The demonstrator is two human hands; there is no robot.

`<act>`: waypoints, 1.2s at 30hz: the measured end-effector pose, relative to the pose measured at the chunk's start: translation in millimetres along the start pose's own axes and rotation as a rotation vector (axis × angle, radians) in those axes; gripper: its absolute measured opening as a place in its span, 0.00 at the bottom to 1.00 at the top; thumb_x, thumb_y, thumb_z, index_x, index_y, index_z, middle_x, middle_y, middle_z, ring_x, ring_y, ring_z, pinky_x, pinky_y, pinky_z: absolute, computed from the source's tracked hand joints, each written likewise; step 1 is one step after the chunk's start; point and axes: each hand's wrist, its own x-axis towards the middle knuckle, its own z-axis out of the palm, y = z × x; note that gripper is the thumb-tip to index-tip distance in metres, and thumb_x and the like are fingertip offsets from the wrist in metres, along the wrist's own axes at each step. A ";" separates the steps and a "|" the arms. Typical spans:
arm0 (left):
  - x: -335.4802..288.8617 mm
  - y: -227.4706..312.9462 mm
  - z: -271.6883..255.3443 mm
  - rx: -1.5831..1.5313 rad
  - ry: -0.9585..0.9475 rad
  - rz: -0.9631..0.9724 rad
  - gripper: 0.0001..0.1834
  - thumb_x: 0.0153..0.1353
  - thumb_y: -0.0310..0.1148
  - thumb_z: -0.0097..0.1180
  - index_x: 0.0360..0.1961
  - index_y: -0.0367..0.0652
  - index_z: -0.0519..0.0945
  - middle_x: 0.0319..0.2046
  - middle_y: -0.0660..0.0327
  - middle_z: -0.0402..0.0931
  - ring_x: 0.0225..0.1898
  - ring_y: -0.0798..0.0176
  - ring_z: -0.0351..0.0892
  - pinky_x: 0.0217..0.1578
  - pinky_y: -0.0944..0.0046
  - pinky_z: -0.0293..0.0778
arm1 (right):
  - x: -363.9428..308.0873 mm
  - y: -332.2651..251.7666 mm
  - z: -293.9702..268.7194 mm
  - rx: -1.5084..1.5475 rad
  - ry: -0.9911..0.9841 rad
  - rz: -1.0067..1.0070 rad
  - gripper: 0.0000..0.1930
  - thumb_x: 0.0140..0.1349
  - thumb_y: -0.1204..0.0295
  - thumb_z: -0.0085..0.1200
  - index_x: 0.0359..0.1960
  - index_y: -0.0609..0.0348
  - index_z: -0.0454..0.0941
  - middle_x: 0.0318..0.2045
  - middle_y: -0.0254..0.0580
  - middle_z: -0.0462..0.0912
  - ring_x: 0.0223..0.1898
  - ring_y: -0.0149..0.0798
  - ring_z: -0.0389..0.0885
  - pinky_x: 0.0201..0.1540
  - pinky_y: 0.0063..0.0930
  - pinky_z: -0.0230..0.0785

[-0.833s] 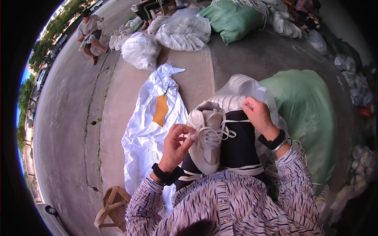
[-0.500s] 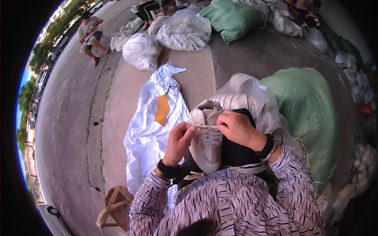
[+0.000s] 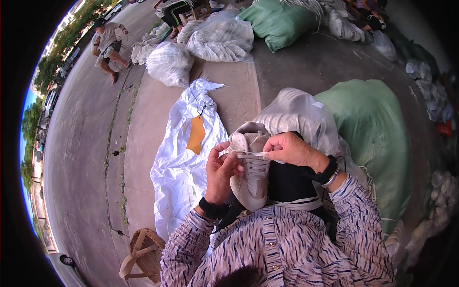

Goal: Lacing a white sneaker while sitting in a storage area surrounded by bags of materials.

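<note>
A pale beige sneaker (image 3: 251, 189) rests on my lap with its toe toward me and its opening facing away. White shoelace (image 3: 251, 155) zigzags across its tongue, and one length of it is drawn straight between my hands. My left hand (image 3: 220, 174) is at the shoe's left side, its thumb closed on the lace and some other fingers lifted. On the right, my right hand (image 3: 290, 152) pinches the lace between thumb and forefinger. Dark trousers (image 3: 284, 186) show under the shoe.
Beside my right leg are a clear plastic bag of shoes (image 3: 299, 112) and a big green sack (image 3: 368, 124). A crumpled white sheet (image 3: 177, 177) with an orange-yellow patch (image 3: 196, 135) lies to the left. A woven basket (image 3: 146, 253) stands lower left. Farther off are more bags (image 3: 169, 62) and a seated person (image 3: 107, 45).
My left fingers have loosened and spread somewhat, with the hand turned more open. The right hand has moved slightly to the right, and the lace between the hands is straighter.
</note>
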 end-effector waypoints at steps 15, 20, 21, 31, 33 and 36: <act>-4.4 -11.0 13.0 0.014 -0.014 -0.076 0.15 0.62 0.34 0.53 0.46 0.41 0.67 0.25 0.66 0.75 0.14 0.78 0.62 0.14 0.78 0.58 | -22.1 15.4 -26.2 0.351 -0.002 0.144 0.04 0.54 0.75 0.54 0.25 0.63 0.78 0.21 0.30 0.77 0.21 0.20 0.69 0.25 0.14 0.61; -9.1 -8.4 8.9 0.101 0.008 -0.124 0.12 0.62 0.32 0.51 0.44 0.41 0.67 0.27 0.65 0.75 0.17 0.77 0.66 0.18 0.76 0.62 | -27.4 -0.2 -7.4 -0.350 0.141 -0.140 0.09 0.51 0.71 0.57 0.34 0.56 0.76 0.17 0.31 0.74 0.19 0.27 0.68 0.26 0.23 0.61; -9.1 -8.4 8.6 0.092 -0.002 -0.099 0.12 0.62 0.32 0.51 0.44 0.41 0.67 0.27 0.65 0.75 0.17 0.77 0.66 0.18 0.76 0.62 | -29.0 -1.6 -4.1 -0.668 0.174 -0.264 0.12 0.49 0.70 0.59 0.37 0.53 0.75 0.16 0.33 0.74 0.18 0.32 0.69 0.27 0.27 0.62; 2.9 -12.9 10.1 0.363 -0.014 0.038 0.10 0.62 0.32 0.51 0.40 0.41 0.66 0.21 0.66 0.72 0.17 0.76 0.66 0.16 0.76 0.60 | -30.6 12.7 -24.3 0.410 -0.061 -0.134 0.06 0.54 0.76 0.50 0.29 0.64 0.79 0.36 0.37 0.75 0.36 0.28 0.72 0.41 0.20 0.63; 2.8 -13.9 8.6 0.366 0.002 0.009 0.10 0.62 0.33 0.51 0.39 0.43 0.66 0.20 0.67 0.71 0.16 0.77 0.65 0.15 0.76 0.59 | -34.6 17.9 -27.7 0.593 -0.075 -0.042 0.06 0.54 0.75 0.51 0.29 0.66 0.78 0.38 0.39 0.76 0.32 0.27 0.72 0.37 0.19 0.64; 0.2 -14.5 7.3 0.494 0.032 0.066 0.09 0.63 0.34 0.51 0.38 0.43 0.66 0.18 0.68 0.69 0.15 0.77 0.65 0.14 0.76 0.58 | -40.0 27.1 -30.4 0.996 0.058 0.080 0.08 0.57 0.71 0.52 0.33 0.65 0.77 0.37 0.40 0.77 0.22 0.21 0.67 0.24 0.12 0.58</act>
